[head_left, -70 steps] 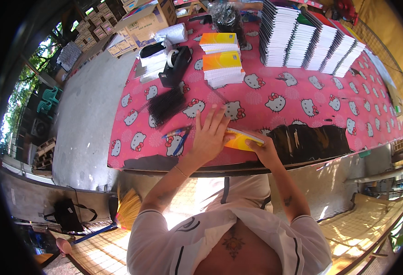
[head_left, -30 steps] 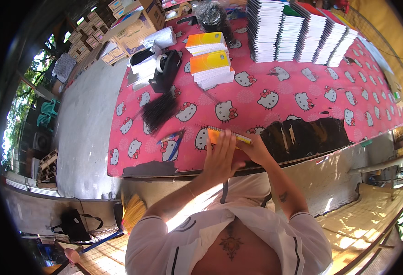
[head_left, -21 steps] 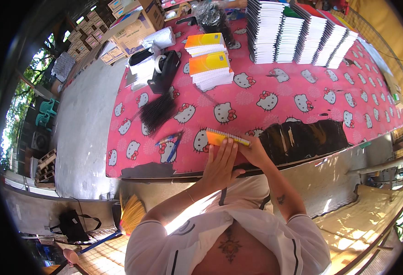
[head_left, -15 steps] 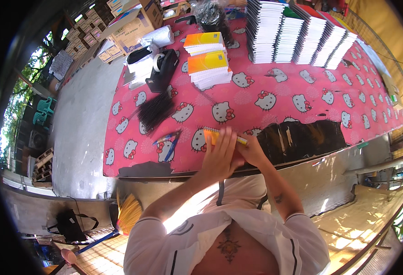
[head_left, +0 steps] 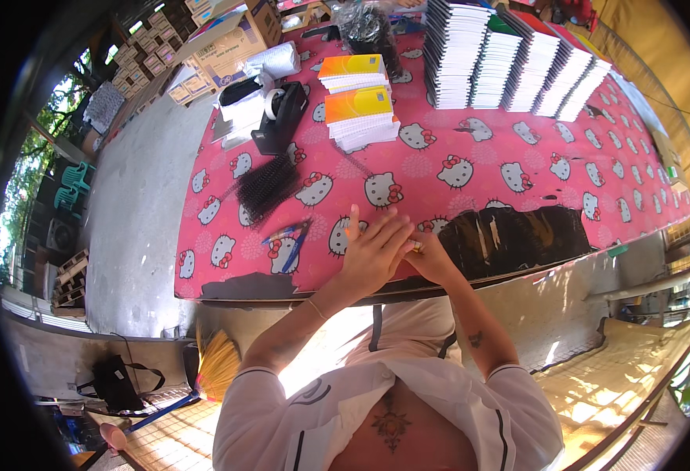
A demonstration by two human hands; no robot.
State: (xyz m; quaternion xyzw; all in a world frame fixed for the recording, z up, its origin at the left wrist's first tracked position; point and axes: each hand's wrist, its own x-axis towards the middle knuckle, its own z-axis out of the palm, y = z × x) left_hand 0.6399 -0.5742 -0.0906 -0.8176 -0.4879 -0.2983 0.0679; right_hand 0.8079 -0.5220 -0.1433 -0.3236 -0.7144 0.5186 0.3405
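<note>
Top: we wear a white short-sleeved shirt with thin dark piping lines and a dark curved mark near the left shoulder.
Chest: a dark ornamental tattoo shows at our neckline.
Right forearm: a small dark tattoo.
Left wrist: a thin band.
Forearms: bare.

Both forearms reach up from the lower edge. The left hand (head_left: 372,251) spreads its fingers flat. The right hand (head_left: 431,259) curls beside it, touching.

near edge of surface (head_left: 517,157): both hands together, left hand (head_left: 372,251) over right hand (head_left: 431,259) | left of them: pens (head_left: 286,235) | behind pens: brush (head_left: 266,187) | far middle: two notebook stacks (head_left: 358,110) (one behind the other) | far right: row of book piles (head_left: 517,59)
</note>
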